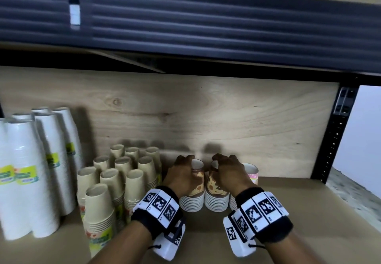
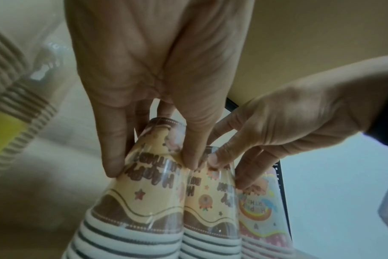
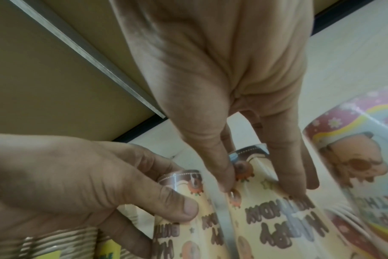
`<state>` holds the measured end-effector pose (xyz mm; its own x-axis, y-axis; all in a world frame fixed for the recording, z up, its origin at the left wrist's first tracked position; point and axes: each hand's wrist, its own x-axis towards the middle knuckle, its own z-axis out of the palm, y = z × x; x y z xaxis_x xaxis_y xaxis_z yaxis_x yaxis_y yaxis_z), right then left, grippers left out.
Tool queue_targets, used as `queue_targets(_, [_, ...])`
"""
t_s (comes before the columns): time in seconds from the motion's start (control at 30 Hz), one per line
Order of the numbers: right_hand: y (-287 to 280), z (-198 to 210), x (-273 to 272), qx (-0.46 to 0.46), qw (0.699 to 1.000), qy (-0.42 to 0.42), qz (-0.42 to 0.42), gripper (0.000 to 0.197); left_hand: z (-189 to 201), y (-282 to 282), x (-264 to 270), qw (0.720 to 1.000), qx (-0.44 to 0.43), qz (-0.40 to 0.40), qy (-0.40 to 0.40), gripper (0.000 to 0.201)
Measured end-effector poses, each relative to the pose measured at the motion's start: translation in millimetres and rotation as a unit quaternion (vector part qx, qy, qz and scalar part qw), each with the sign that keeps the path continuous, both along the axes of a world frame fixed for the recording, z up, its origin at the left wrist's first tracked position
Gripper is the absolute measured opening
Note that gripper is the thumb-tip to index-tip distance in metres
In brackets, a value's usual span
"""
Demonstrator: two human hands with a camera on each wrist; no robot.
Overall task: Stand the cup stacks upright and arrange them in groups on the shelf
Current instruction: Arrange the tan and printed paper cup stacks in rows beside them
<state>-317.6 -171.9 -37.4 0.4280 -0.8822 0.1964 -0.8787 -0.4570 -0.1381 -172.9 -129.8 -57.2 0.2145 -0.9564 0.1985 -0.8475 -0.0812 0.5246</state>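
**Two hands on two birthday cup stacks at the shelf**

Three patterned stacks stand side by side, rims down, on the cardboard shelf (image 1: 288,206) in front of the plywood back panel (image 1: 206,109). The left hand (image 1: 181,176) grasps the left brown-and-cream stack (image 1: 195,191), its fingers (image 2: 113,154) and thumb curled round the top cup through the clear wrap. The right hand (image 1: 231,173) grasps the second brown-and-cream stack (image 1: 215,193) in the same way, its fingertips (image 3: 227,182) pressed into the printed side. These two stacks touch each other at the rims. The third, a pink rainbow-print stack (image 1: 252,173), stands just beside the right hand, touching the second stack in the left wrist view; no hand holds it.

To the left of the hands stands a group of kraft-brown cup stacks (image 1: 123,173), ten counted in the head view, packed close in rows, all upside down with their bases showing. Further left, at the edge of the picture, is a group of tall white cup stacks (image 1: 51,156) with yellow-green labels; about six tops can be made out, though the edge cuts some off.

Each wrist wears a black band with black-and-white square markers (image 1: 158,204). Above, a dark ribbed panel (image 1: 206,16) runs across the front of the upper shelf.
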Motion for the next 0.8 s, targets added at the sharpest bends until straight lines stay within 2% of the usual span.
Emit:
queue_targets(0.1, [3.4,3.0,-3.3,0.015,1.000,-0.008,0.010,0.043,-0.2,1.2,-1.9,1.000,0.019,-0.009,-0.020,0.074])
queue_targets(0.17, [8.9,9.0,-10.5,0.033,0.997,-0.065,0.007,0.046,0.3,2.0,-3.3,0.999,0.027,-0.017,-0.037,0.080])
queue_targets(0.33, [6.3,33.8,-40.2,0.031,0.984,-0.175,-0.031,0.044,9.3,-0.9,-14.5,0.995,-0.024,-0.043,-0.083,0.071])
queue_targets(0.43, [-0.4,44.3,-66.9,0.028,0.984,-0.167,-0.052,0.042,12.4,-7.2,-22.6,0.994,-0.028,-0.056,-0.093,0.070])
queue_targets(0.53, [-6.7,38.2,-92.3,0.072,0.984,-0.156,-0.045,0.052,10.7,-11.9,-22.5,0.994,0.008,-0.036,-0.100,0.076])
queue_targets(0.67, [-15.0,19.4,-103.3,0.108,0.989,-0.096,-0.027,0.064,6.9,-9.5,-17.6,0.992,0.042,-0.028,-0.119,0.078])
queue_targets(0.8, [-22.3,6.2,-106.2,0.106,0.986,-0.128,-0.012,0.060,3.8,-4.6,-15.2,0.991,0.024,-0.032,-0.129,0.069])
